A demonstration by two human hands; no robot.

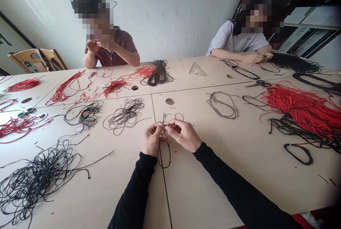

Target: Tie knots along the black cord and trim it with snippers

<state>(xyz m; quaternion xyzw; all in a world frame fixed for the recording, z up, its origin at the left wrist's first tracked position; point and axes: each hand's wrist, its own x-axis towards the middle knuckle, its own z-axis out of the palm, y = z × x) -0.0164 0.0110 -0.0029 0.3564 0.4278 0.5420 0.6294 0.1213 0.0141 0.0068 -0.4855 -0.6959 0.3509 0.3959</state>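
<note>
Near the middle of the table, my left hand (153, 137) and my right hand (183, 135) meet at the fingertips. Between them they pinch a thin black cord (169, 155). A loop of this cord hangs below my fingers, and short ends stick up above them. Thumb and forefinger are closed on each hand; the exact spot where the cord is gripped is partly hidden. Just beyond my right fingers lies a small thin black ring (179, 116) of cord. A round hole (169, 101) in the tabletop is farther on.
Tangled black cords (39, 179) spread at the left, with smaller black bundles (128, 113) beyond. Red cords (301, 108) and scissors (258, 83) lie at the right. A clear set square (197, 69) is at the back. Two people (112, 46) (239, 41) sit opposite, handling cords.
</note>
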